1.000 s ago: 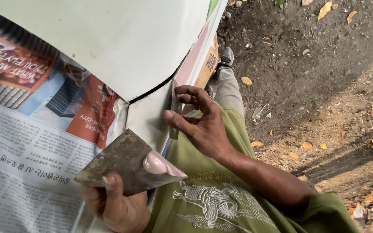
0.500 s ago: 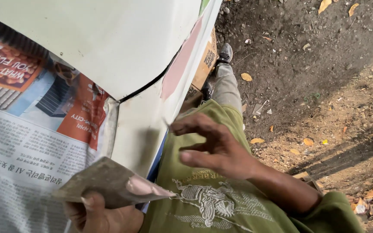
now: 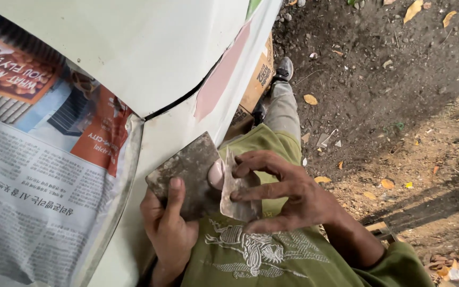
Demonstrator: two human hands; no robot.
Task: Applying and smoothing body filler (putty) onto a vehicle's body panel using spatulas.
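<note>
My left hand grips a square, dirty grey mixing board by its lower edge, thumb on its face. A blob of pink filler sits at the board's right edge. My right hand pinches a thin, filler-smeared scraper blade and presses it against that blob. Both hands are over my lap, just right of a white car body panel that carries a pink filler patch.
Newspaper masks the panel's left part. A cardboard box lies by the panel, near my outstretched leg and shoe. Bare dirt with dry leaves spreads to the right.
My left hand raised the board and turned its face up. My right hand, empty with fingers spread before, now holds the scraper against the pink filler.
</note>
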